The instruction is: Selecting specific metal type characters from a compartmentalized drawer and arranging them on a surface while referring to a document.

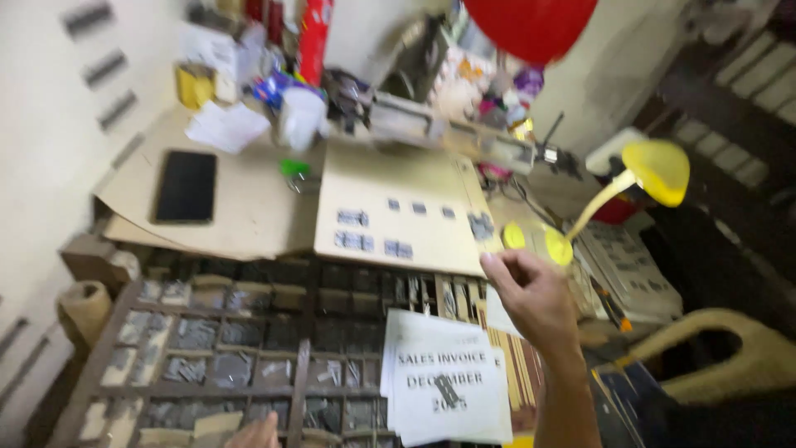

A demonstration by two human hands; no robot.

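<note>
- Several small groups of metal type already sit on the cardboard sheet, beyond the right hand.
- The right hand is raised with fingers pinched; what it holds, if anything, is too blurred to tell.
- The left hand, cut off at the bottom edge, rests on the type case; its grip cannot be told.
- Many compartments below remain full.
- A stack of printed paper lies just left of the right wrist.

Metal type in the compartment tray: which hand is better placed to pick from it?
Left, probably. The left hand rests at the type tray near its front compartments; the right hand is raised beyond the white sheets, fingers pinched.
</note>
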